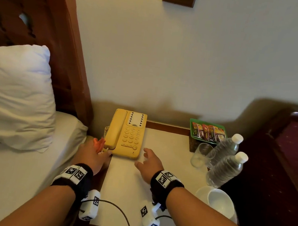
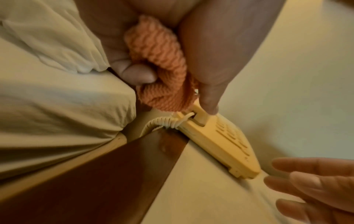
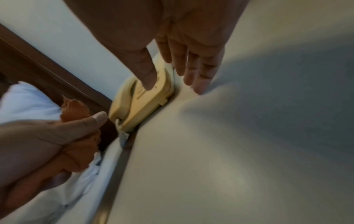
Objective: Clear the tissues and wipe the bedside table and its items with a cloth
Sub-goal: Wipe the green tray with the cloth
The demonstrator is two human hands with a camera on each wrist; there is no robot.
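Note:
A yellow telephone (image 1: 126, 133) sits at the back left of the cream-topped bedside table (image 1: 124, 193). My left hand (image 1: 94, 156) grips a bunched orange cloth (image 2: 161, 66) at the phone's near left corner, by the handset's cord end (image 2: 199, 116). The cloth (image 1: 98, 143) pokes up above the fist, and it (image 3: 80, 136) shows under the thumb in the right wrist view. My right hand (image 1: 148, 164) hovers just right of the phone's front edge, fingers (image 3: 193, 74) spread and straight, holding nothing. The phone (image 3: 141, 104) lies right below them. No tissues are in view.
At the table's right stand two water bottles (image 1: 226, 165), a glass (image 1: 202, 155), a green tray of sachets (image 1: 207, 131) and a white bowl (image 1: 218, 200). The bed with a white pillow (image 1: 12, 95) borders the left. A wall stands behind.

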